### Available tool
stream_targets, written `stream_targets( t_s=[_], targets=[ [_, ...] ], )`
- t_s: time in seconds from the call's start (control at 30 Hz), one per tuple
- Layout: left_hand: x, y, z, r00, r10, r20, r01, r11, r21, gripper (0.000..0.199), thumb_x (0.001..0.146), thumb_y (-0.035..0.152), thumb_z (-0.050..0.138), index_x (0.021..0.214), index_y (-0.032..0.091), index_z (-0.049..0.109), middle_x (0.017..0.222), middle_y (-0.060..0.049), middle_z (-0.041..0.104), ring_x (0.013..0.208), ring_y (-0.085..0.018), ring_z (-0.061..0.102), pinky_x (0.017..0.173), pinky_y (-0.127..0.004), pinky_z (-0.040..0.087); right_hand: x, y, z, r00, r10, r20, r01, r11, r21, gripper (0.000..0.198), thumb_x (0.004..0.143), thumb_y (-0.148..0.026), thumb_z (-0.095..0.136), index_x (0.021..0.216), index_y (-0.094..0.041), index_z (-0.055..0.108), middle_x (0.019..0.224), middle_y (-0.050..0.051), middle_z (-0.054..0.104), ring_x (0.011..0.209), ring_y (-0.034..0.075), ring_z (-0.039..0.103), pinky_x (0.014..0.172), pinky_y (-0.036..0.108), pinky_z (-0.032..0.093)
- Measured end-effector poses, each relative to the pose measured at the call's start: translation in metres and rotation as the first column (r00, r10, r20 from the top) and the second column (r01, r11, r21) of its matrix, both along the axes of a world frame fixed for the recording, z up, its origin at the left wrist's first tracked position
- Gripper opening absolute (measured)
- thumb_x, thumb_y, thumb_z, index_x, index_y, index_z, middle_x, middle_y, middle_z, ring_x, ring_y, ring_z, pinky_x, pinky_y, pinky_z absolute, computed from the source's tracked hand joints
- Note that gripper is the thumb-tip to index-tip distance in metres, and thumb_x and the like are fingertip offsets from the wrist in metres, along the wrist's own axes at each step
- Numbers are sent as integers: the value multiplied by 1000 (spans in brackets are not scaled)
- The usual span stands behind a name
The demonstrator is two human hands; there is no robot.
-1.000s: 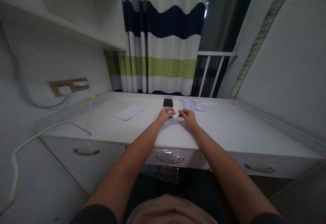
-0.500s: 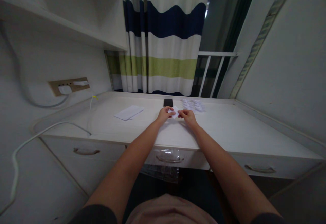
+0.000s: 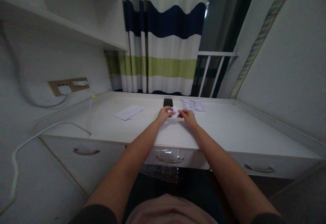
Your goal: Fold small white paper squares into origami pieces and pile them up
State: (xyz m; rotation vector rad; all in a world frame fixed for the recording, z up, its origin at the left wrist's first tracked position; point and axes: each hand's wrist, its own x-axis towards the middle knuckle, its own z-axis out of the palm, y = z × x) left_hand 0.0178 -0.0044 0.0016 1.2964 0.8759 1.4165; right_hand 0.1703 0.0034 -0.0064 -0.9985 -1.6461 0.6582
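Note:
Between my hands, a small piece of white paper [image 3: 175, 112] is held just above the desk. My left hand [image 3: 166, 113] pinches its left side with thumb and fingers. On the other side, my right hand [image 3: 187, 115] has its fingertips closed on the paper's right edge. Fine folds in it are too small to make out. A black phone-like rectangle [image 3: 168, 102] lies just behind my left hand. Behind my right hand are several small folded white paper pieces [image 3: 195, 105] in a cluster.
White sheets of paper [image 3: 129, 112] lie on the desk [image 3: 219, 128] to the left. A white cable [image 3: 63, 123] crosses the desk's left end. A striped curtain [image 3: 173, 47] hangs behind. Clear plastic [image 3: 166, 154] hangs at the middle drawer.

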Motion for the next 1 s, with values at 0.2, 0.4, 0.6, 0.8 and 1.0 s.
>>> stream_targets(
  t_s=[0.2, 0.4, 0.6, 0.8, 1.0],
  targets=[
    [0, 1, 0, 1000, 4, -1, -4, 1000, 9, 33, 46, 23, 78, 67, 16, 54, 69, 2, 60, 62, -9, 56, 56, -19, 42, 0, 2, 0, 1000, -2, 12, 2, 1000, 3, 47, 68, -62, 52, 53, -18, 60, 53, 5, 63, 51, 14, 53, 55, 27, 42],
    [0, 0, 2, 1000, 5, -3, -5, 999, 39, 30, 48, 23, 76, 65, 15, 52, 65, 3, 59, 61, -9, 55, 56, -19, 40, -1, 2, 0, 998, 20, -53, -20, 1000, -10, 50, 64, -67, 53, 54, -18, 61, 53, 5, 62, 51, 14, 53, 56, 27, 43],
    [0, 0, 5, 1000, -4, 4, 3, 998, 60, 25, 50, 19, 73, 62, 15, 52, 65, 3, 57, 60, -9, 53, 57, -19, 39, -2, 3, 0, 995, 41, -89, -44, 999, -27, 51, 62, -67, 55, 55, -18, 61, 54, 4, 63, 52, 14, 55, 57, 27, 44],
    [0, -1, 2, 999, -27, 33, 27, 1000, 9, 22, 53, 19, 73, 66, 15, 55, 71, 1, 60, 62, -9, 56, 59, -20, 43, -1, 3, -1, 993, 50, -107, -53, 998, -27, 48, 61, -65, 58, 55, -17, 60, 53, 4, 62, 50, 13, 54, 55, 26, 44],
    [1, -3, 1, 998, -68, -13, 67, 997, -47, 27, 59, 24, 74, 81, 14, 61, 64, 1, 60, 60, -9, 58, 60, -22, 47, 2, 7, -2, 991, -4, -135, 1, 1000, -28, 52, 60, -68, 55, 55, -17, 60, 52, 4, 61, 49, 13, 52, 54, 26, 43]
  ],
)
